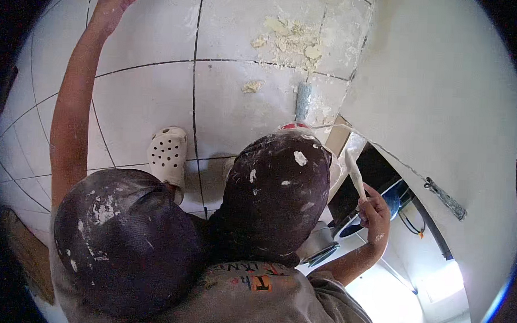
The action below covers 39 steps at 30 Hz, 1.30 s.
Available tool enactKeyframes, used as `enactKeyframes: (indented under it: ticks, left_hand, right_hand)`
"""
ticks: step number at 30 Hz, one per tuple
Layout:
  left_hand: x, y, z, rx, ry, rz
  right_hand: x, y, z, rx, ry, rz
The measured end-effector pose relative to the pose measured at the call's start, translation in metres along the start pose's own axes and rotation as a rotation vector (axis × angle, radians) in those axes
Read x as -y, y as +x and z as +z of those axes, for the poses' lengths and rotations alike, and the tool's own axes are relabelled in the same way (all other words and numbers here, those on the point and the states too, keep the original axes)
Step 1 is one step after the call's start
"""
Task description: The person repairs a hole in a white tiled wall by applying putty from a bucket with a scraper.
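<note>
My left hand [117, 1] reaches to the top edge, where its fingers are partly cut off; what they hold, if anything, is unclear. Lower right, my right hand [373, 214] is closed on a pale, smeared tool handle [355, 173], whose broader end points up beside my knee. A blue-grey roller [303, 97] lies on the floor near a red item [294, 126]. A thin metal rod runs right from there to a paint-smeared dark handle [445, 196]. My paint-spotted dark knees [274, 190] fill the lower middle, with one white perforated clog [166, 155] showing.
White tiled floor [141, 100] carries crumbly pale flakes [291, 43] near a pale wall or panel [438, 82] on the right. A dark opening at lower right holds metal pots [318, 243], a blue pan [389, 203] and a black cable [412, 229]. A brown object [27, 256] sits lower left.
</note>
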<state>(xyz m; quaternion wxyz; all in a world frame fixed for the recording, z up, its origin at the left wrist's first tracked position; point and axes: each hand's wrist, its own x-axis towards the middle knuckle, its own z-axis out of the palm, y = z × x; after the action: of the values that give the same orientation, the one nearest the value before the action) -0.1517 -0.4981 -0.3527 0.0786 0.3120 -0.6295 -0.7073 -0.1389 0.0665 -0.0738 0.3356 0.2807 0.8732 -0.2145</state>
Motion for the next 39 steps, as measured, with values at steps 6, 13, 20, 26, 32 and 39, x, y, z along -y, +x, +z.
enactKeyframes:
  ticks: [6, 13, 20, 26, 32, 39]
  left_hand:
    - [-0.028, 0.040, 0.007, -0.045, 0.235, 0.080]
    - [0.060, 0.099, -0.014, -0.602, 1.098, 0.342]
    - [0.107, 0.116, -0.033, -0.789, 1.235, 0.635]
    - [0.083, 0.106, -0.028, -0.548, 1.236, 0.415]
    - [0.065, 0.115, -0.014, -0.483, 1.238, 0.266]
    - [0.063, 0.107, -0.025, -0.448, 1.252, 0.235]
  right_hand:
    - [0.026, 0.006, 0.017, -0.028, 0.093, -0.170]
    - [0.071, 0.055, 0.090, -0.136, 0.185, -0.337]
    - [0.088, 0.102, 0.144, -0.194, -0.151, -0.484]
    - [0.138, 0.133, 0.161, -0.164, 0.046, -0.445]
    - [0.207, 0.235, 0.223, -0.184, 0.294, -0.546]
    - [0.267, 0.296, 0.144, -0.654, -1.005, -0.869]
